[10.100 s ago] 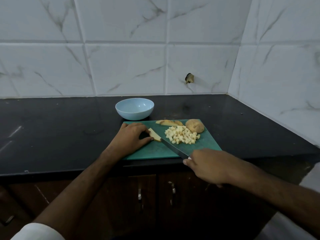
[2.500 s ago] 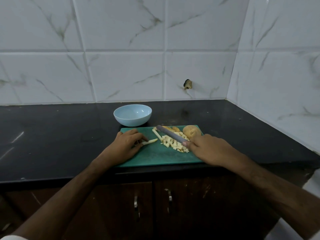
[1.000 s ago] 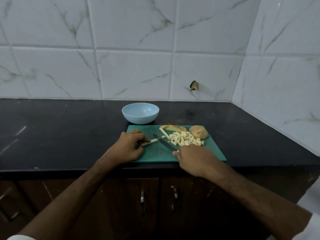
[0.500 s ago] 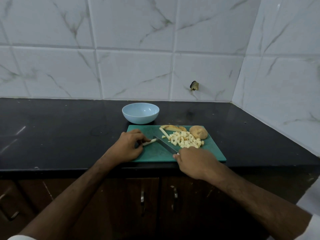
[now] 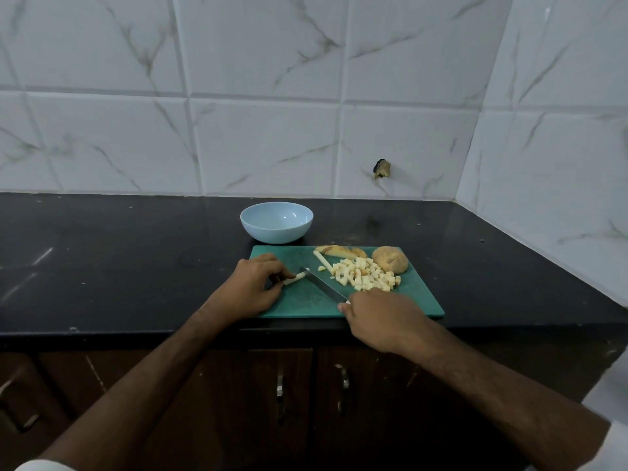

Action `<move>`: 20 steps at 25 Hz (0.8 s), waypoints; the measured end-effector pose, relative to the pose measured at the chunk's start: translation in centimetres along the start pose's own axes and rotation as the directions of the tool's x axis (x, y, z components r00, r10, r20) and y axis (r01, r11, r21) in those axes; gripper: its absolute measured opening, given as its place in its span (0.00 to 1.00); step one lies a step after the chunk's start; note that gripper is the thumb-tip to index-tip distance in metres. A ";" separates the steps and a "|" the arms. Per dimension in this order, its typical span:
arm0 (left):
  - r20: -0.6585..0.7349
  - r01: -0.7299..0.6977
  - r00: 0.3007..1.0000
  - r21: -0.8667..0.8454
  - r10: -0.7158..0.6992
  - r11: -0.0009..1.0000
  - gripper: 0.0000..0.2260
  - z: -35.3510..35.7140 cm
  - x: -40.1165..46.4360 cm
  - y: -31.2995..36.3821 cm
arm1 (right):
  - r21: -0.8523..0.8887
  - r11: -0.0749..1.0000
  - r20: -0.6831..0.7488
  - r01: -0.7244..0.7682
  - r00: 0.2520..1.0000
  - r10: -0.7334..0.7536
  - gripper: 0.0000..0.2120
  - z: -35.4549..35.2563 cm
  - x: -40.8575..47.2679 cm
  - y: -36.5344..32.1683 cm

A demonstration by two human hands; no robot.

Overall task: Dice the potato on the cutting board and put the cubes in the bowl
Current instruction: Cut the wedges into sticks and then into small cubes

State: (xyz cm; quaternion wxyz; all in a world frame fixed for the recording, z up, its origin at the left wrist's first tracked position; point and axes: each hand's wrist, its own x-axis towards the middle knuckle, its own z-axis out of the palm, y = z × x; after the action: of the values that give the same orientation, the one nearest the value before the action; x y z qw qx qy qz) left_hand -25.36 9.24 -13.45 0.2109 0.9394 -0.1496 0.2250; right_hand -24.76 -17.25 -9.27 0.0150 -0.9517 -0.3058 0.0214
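At the centre of the frame, on the green cutting board (image 5: 418, 294), my left hand (image 5: 251, 287) pinches a pale potato strip (image 5: 295, 278) against the board, while my right hand (image 5: 377, 317), lower right of it, is curled round the handle of the knife (image 5: 323, 284), whose blade slants up and left so its tip meets the free end of that strip. Right of the blade lies the heap of potato cubes (image 5: 365, 275), with one loose strip (image 5: 323, 262), some peel slices (image 5: 341, 251) and an uncut potato piece (image 5: 390, 259) just above it. The light blue bowl (image 5: 276, 222) sits on the black counter (image 5: 119, 260) just above the board's upper left corner, with no cubes in it.
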 end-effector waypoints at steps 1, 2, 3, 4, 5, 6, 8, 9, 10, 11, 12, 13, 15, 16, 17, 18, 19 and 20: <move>-0.001 0.001 1.000 0.000 -0.001 1.000 0.10 0.0 0.0 -0.1 | -0.013 1.000 -0.014 -0.003 1.000 0.002 0.19 -0.3 0.1 0.1; -0.003 -0.001 1.000 0.001 0.001 1.000 0.10 0.1 -0.1 -0.2 | -0.025 1.000 -0.031 -0.009 0.999 0.008 0.19 -0.6 0.1 0.1; -0.005 -0.003 1.000 0.001 0.003 1.000 0.10 0.1 -0.1 -0.2 | -0.024 1.000 -0.049 -0.017 0.999 0.016 0.19 -1.0 0.1 0.2; -0.009 -0.007 1.000 0.002 0.007 1.000 0.10 0.1 -0.1 -0.2 | -0.011 1.000 -0.061 -0.022 0.998 0.021 0.19 -1.2 0.2 0.3; -0.017 -0.009 1.000 0.002 0.009 1.000 0.09 0.1 -0.1 -0.2 | 0.002 1.000 -0.062 -0.021 0.998 0.021 0.19 -1.3 0.2 0.3; -0.021 -0.009 1.000 0.003 0.009 1.000 0.09 0.1 -0.1 -0.1 | 0.008 1.000 -0.052 -0.013 0.999 0.014 0.19 -1.2 0.2 0.1; -0.022 -0.008 1.000 0.008 0.008 1.000 0.09 0.1 0.0 -0.1 | 0.002 1.000 -0.027 0.005 1.000 -0.005 0.19 -0.5 0.0 -0.2; -0.020 -0.008 1.000 0.009 0.008 1.000 0.09 0.1 0.1 -0.1 | 0.001 1.000 -0.013 0.007 1.000 -0.007 0.19 -0.2 -0.1 -0.3; -0.017 -0.008 1.000 0.008 0.008 1.000 0.09 0.1 0.1 -0.1 | 0.006 1.000 -0.001 0.006 1.000 -0.006 0.19 0.1 -0.1 -0.3; -0.016 -0.009 1.000 0.007 0.009 1.000 0.09 0.1 0.1 -0.1 | 0.012 1.000 0.006 0.004 1.000 -0.004 0.19 0.1 -0.1 -0.3; -0.018 -0.010 1.000 0.007 0.011 1.000 0.09 0.1 0.1 -0.1 | 0.007 1.000 0.005 0.001 1.000 -0.001 0.18 -0.1 -0.1 -0.2; -0.022 -0.011 1.000 0.008 0.011 1.000 0.09 0.1 0.1 0.0 | -0.012 1.000 -0.005 -0.001 1.000 0.001 0.18 -0.5 -0.1 -0.1; -0.033 -0.017 0.999 0.014 0.018 1.000 0.08 0.2 0.1 -0.1 | -0.044 0.999 -0.055 -0.009 0.998 0.007 0.18 -1.2 -0.1 0.1; -0.039 -0.020 0.999 0.017 0.021 1.000 0.08 0.2 0.1 -0.1 | -0.035 0.999 -0.076 -0.010 0.997 0.008 0.19 -1.4 -0.1 0.2; -0.042 -0.019 0.999 0.021 0.020 1.000 0.08 0.3 0.1 -0.2 | -0.017 1.000 -0.079 -0.008 0.997 0.006 0.19 -1.4 -0.1 0.2; -0.041 -0.017 0.999 0.025 0.018 1.000 0.08 0.3 0.1 -0.3 | -0.002 1.000 -0.065 0.000 0.998 0.000 0.20 -1.3 -0.2 0.0; -0.038 -0.015 0.999 0.028 0.016 1.000 0.08 0.3 0.1 -0.4 | 0.000 1.000 -0.045 0.010 0.999 -0.010 0.20 -1.0 -0.2 -0.2; -0.035 -0.016 0.999 0.027 0.017 1.000 0.08 0.3 0.2 -0.5 | -0.006 1.000 -0.031 0.018 0.999 -0.018 0.20 -0.7 -0.2 -0.5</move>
State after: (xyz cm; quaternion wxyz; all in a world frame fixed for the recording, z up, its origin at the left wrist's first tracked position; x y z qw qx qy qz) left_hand -24.90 9.51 -13.81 0.1992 0.9368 -0.1505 0.2450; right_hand -25.20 -16.99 -8.55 0.0173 -0.9493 -0.3140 0.0057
